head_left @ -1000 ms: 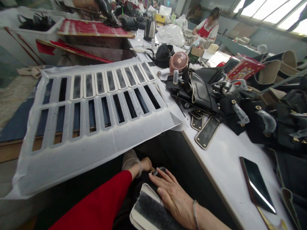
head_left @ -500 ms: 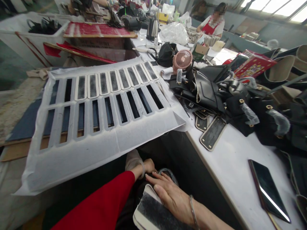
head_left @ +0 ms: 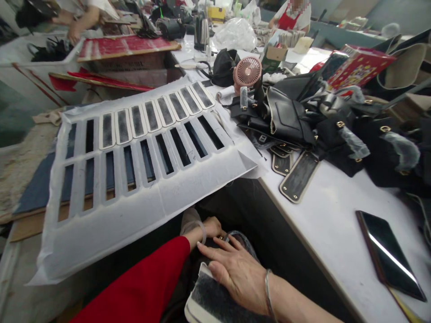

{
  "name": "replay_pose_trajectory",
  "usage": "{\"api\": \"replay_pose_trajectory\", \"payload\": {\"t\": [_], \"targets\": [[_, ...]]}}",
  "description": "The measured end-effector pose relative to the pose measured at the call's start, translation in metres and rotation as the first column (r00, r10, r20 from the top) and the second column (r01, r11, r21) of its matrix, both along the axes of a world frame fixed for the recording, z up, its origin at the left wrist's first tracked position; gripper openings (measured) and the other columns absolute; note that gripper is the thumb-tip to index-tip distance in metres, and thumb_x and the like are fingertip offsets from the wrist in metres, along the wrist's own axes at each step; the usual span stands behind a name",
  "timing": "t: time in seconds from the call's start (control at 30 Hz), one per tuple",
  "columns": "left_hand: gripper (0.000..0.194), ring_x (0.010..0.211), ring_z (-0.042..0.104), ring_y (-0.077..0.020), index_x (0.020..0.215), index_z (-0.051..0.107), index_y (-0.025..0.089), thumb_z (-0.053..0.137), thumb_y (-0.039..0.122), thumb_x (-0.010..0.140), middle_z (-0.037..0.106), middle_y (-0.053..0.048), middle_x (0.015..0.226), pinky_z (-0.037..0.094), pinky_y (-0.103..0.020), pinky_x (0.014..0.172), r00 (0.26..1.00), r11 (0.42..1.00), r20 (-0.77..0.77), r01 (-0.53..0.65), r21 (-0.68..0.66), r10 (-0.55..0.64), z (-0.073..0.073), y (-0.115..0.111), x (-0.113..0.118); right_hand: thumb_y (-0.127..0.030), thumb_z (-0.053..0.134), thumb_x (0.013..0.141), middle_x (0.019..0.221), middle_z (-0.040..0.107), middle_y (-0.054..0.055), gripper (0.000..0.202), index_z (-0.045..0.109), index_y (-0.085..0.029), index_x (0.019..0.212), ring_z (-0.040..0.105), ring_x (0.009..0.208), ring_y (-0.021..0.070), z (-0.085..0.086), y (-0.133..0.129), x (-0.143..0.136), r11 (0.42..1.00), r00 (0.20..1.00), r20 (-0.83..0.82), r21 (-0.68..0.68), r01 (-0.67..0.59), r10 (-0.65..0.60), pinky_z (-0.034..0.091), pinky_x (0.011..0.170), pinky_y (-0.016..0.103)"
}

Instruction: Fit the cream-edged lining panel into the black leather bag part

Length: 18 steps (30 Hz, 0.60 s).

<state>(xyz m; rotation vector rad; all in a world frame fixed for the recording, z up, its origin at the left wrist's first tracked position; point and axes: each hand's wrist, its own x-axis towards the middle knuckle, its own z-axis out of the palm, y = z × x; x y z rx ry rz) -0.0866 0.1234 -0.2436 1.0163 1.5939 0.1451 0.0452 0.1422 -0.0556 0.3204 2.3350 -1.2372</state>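
My left hand (head_left: 213,227), past a red sleeve and a pale bangle, is low at the centre beside a dark item. Its fingers are curled, and what they hold is too hidden to make out. My right hand (head_left: 237,271) has its fingers spread, reaching across toward my left wrist. Under its palm and thumb lies a stack of pale-edged panels with a dark fuzzy face (head_left: 212,294). Beyond my hands, a white slotted sheet (head_left: 161,193) carries a row of similar dark panels (head_left: 151,115) along its far side.
A white table (head_left: 332,211) on the right bears a phone (head_left: 390,253), loose panels (head_left: 299,177), black bags (head_left: 289,119) and a pink fan (head_left: 248,72). Another person's hand (head_left: 74,33) is over a white bin at the back left; a person in a red apron (head_left: 289,18) is farther back.
The view has shifted, so the sheet and far table sit further left and higher. Another person's arms have appeared at the back left. My hands remain close together, the right still spread.
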Motion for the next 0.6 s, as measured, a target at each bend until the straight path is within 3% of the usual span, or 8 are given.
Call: {"api": "replay_pose_trajectory", "payload": {"t": [0.1, 0.17, 0.3, 0.43, 0.5, 0.6], "targets": [[0.03, 0.089, 0.065, -0.0205, 0.088, 0.066, 0.013, 0.062, 0.044, 0.091, 0.067, -0.004, 0.089, 0.052, -0.042, 0.086, 0.997, 0.997, -0.012, 0.076, -0.009, -0.077, 0.022, 0.004, -0.011, -0.045, 0.017, 0.104, 0.152, 0.041, 0.004, 0.054, 0.027, -0.026, 0.154, 0.03, 0.142, 0.038, 0.003, 0.002, 0.01, 1.0, 0.999, 0.031, -0.016, 0.027, -0.027, 0.018, 0.114, 0.068], [0.037, 0.092, 0.065, -0.0213, 0.092, 0.068, 0.013, 0.055, 0.047, 0.095, 0.069, -0.005, 0.092, 0.051, -0.041, 0.089, 0.994, 0.995, 0.042, 0.097, 0.035, -0.098, 0.045, 0.006, -0.02, -0.046, 0.018, 0.103, 0.153, 0.04, 0.005, 0.055, 0.026, -0.026, 0.154, 0.032, 0.141, 0.0374, 0.004, 0.004, 0.019, 0.999, 0.999, 0.029, -0.021, 0.046, -0.045, 0.02, 0.114, 0.068], [0.051, 0.092, 0.066, -0.0169, 0.107, 0.071, 0.011, 0.043, 0.052, 0.097, 0.073, -0.008, 0.102, 0.051, -0.026, 0.082, 0.95, 0.985, 0.264, 0.15, 0.09, -0.168, 0.111, 0.001, -0.032, -0.044, 0.021, 0.103, 0.151, 0.042, 0.009, 0.054, 0.027, -0.025, 0.154, 0.038, 0.139, 0.0317, 0.009, 0.009, 0.048, 0.994, 0.995, 0.007, -0.025, 0.104, -0.103, 0.025, 0.115, 0.06], [0.041, 0.071, 0.061, -0.0147, 0.099, 0.078, 0.016, 0.066, 0.051, 0.08, 0.072, -0.001, 0.08, 0.047, -0.02, 0.065, 0.879, 0.948, 0.355, 0.293, 0.125, -0.319, 0.172, -0.012, -0.036, -0.045, 0.024, 0.102, 0.144, 0.051, 0.01, 0.053, 0.028, -0.029, 0.153, 0.051, 0.128, 0.0362, 0.017, 0.012, 0.083, 0.986, 0.985, 0.048, -0.019, 0.166, -0.165, 0.036, 0.107, 0.061], [0.035, 0.068, 0.057, -0.0137, 0.098, 0.079, 0.018, 0.071, 0.044, 0.076, 0.071, 0.001, 0.076, 0.043, -0.019, 0.063, 0.868, 0.928, 0.327, 0.343, 0.149, -0.373, 0.189, -0.018, -0.035, -0.047, 0.024, 0.102, 0.141, 0.054, 0.011, 0.054, 0.03, -0.03, 0.152, 0.057, 0.122, 0.0394, 0.021, 0.014, 0.102, 0.981, 0.978, 0.079, 0.019, 0.192, -0.193, 0.042, 0.101, 0.06], [0.03, 0.064, 0.051, -0.0126, 0.092, 0.08, 0.016, 0.071, 0.038, 0.074, 0.066, 0.003, 0.07, 0.04, -0.018, 0.06, 0.877, 0.914, 0.262, 0.371, 0.165, -0.403, 0.198, -0.023, -0.031, -0.051, 0.025, 0.101, 0.131, 0.062, 0.011, 0.053, 0.038, -0.034, 0.149, 0.063, 0.113, 0.0397, 0.026, 0.017, 0.126, 0.969, 0.96, 0.137, 0.078, 0.235, -0.244, 0.049, 0.093, 0.057]]}}
